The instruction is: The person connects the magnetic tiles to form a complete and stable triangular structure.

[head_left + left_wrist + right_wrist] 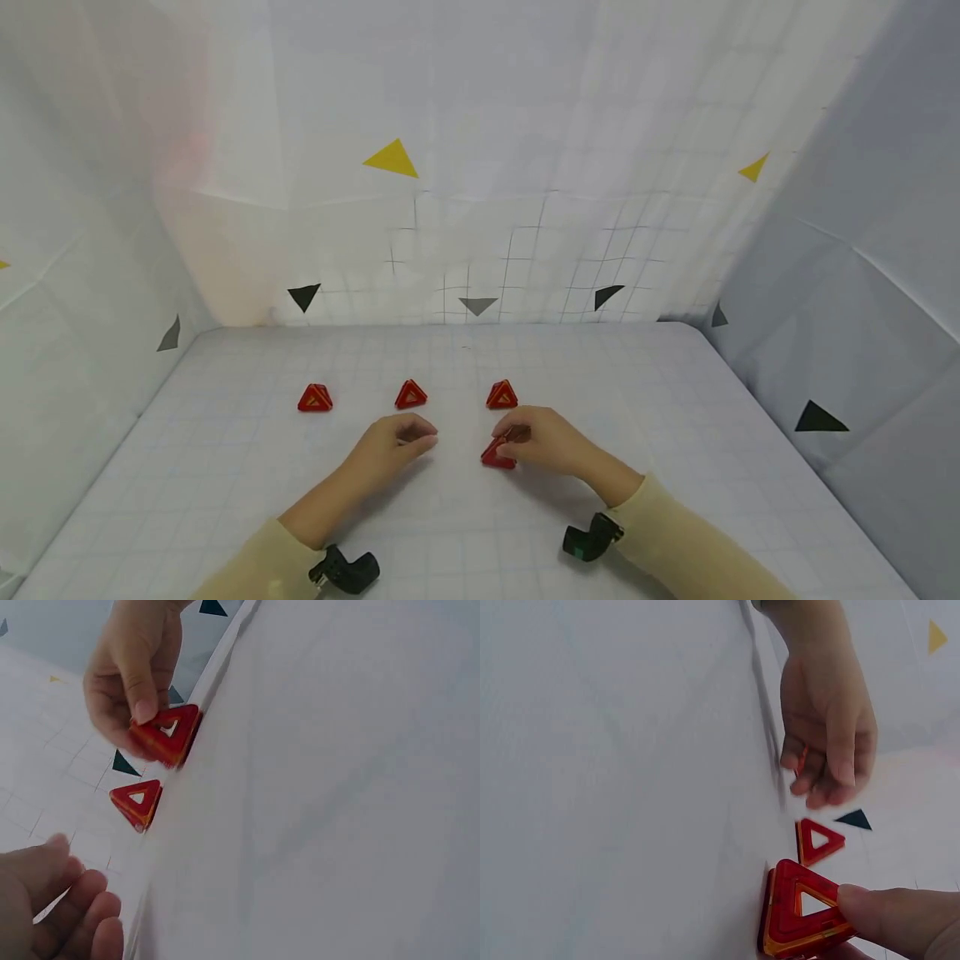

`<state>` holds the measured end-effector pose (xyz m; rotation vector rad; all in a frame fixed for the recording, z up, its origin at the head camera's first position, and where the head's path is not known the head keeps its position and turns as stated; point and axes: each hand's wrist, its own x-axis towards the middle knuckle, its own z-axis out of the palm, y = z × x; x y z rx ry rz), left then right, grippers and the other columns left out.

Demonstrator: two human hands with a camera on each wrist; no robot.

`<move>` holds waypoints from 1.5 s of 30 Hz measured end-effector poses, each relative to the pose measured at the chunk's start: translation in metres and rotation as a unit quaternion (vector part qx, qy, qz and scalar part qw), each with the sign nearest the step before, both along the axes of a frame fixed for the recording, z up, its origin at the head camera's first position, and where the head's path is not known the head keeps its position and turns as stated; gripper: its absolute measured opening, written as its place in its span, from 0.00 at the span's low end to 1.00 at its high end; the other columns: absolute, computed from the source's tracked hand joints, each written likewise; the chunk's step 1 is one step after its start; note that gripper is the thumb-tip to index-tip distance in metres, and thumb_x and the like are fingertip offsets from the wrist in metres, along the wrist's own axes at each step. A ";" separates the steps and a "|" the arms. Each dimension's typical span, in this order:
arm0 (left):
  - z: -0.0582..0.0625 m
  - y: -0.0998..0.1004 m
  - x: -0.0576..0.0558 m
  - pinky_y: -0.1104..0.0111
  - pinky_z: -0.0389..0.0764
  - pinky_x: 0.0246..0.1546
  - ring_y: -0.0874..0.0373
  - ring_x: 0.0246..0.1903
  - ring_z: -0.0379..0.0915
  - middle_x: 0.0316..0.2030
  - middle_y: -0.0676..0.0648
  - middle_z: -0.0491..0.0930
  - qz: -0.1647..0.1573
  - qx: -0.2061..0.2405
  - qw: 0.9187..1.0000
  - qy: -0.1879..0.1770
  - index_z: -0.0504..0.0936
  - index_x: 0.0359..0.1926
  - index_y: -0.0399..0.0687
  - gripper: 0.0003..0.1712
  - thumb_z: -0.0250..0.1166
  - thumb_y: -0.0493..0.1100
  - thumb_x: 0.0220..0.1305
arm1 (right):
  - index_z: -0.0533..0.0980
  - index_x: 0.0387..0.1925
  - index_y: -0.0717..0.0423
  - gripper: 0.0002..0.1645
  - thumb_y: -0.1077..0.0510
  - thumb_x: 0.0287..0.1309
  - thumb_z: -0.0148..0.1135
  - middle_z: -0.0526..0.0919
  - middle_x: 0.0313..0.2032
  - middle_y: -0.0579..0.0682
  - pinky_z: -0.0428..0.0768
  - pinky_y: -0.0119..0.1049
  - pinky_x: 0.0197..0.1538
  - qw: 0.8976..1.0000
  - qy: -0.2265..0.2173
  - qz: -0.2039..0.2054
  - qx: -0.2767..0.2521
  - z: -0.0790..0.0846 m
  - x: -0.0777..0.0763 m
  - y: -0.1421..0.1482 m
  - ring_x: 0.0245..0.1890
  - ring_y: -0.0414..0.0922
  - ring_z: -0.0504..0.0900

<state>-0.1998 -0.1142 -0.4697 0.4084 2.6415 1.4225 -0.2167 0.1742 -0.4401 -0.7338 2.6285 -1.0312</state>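
Note:
My right hand (542,440) pinches a red triangular magnetic-tile pyramid (493,454) between thumb and fingers, low over the table right of centre. The right wrist view shows this pyramid (784,911) close up, with an open triangle in its face and the thumb on one side. My left hand (390,450) hovers to its left, fingers loosely bent and holding nothing. Three similar red pieces stand in a row farther back: a left one (315,398), a middle one (411,395) just beyond my left fingers, and a right one (502,395) behind the held pyramid.
The white table (247,467) carries a faint grid. Behind it hangs a white cloth wall (480,108) with yellow and dark triangles, and more cloth closes off both sides. Dark wrist cameras, one on the left sleeve (345,570) and one on the right sleeve (592,537), stick out inward.

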 end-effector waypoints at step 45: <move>0.038 -0.132 0.013 0.77 0.70 0.45 0.47 0.50 0.75 0.53 0.39 0.79 0.288 -0.025 0.941 0.175 0.77 0.60 0.39 0.24 0.58 0.52 0.74 | 0.82 0.54 0.59 0.17 0.62 0.65 0.65 0.83 0.52 0.59 0.82 0.46 0.48 0.980 0.034 -0.196 0.026 -0.007 -0.075 0.127 0.51 0.55 0.81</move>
